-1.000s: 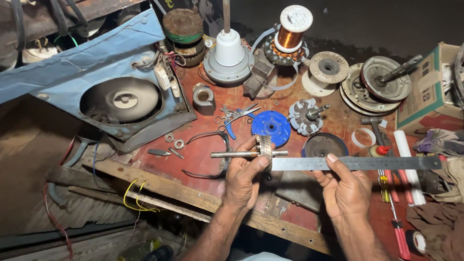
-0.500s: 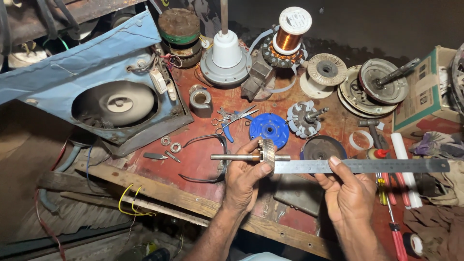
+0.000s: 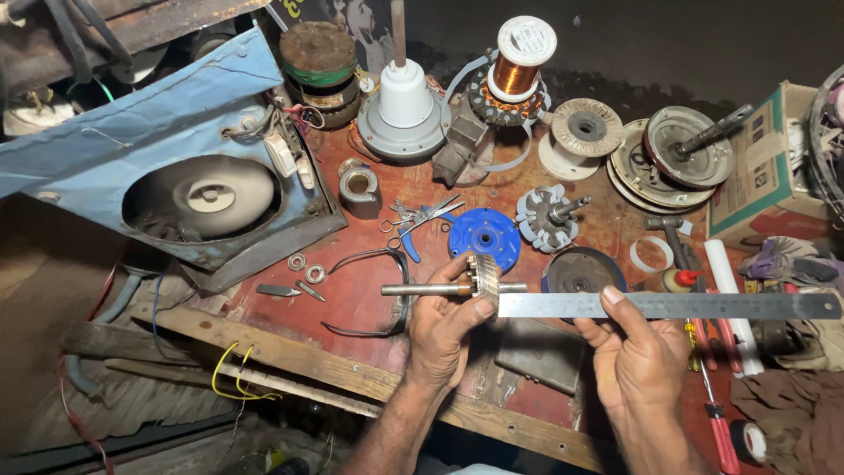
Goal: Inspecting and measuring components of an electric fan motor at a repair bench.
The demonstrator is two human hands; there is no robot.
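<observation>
Bench [image 3: 369,290], red, cluttered, fills frame centre. Blue housing [image 3: 176,132] with round grey disc, upper left. White cone part [image 3: 404,105] and copper wire spool [image 3: 520,54], top centre. Blue disc [image 3: 484,237] just above hands. Ruler [image 3: 677,305], steel, level, lower right, left end touching gear. Left hand [image 3: 444,330], lower centre, closed around shaft [image 3: 422,288] bearing gear [image 3: 484,280]. Right hand [image 3: 637,352], lower right, pinching ruler between thumb and fingers. Red screwdriver [image 3: 716,422], lower right corner.
</observation>
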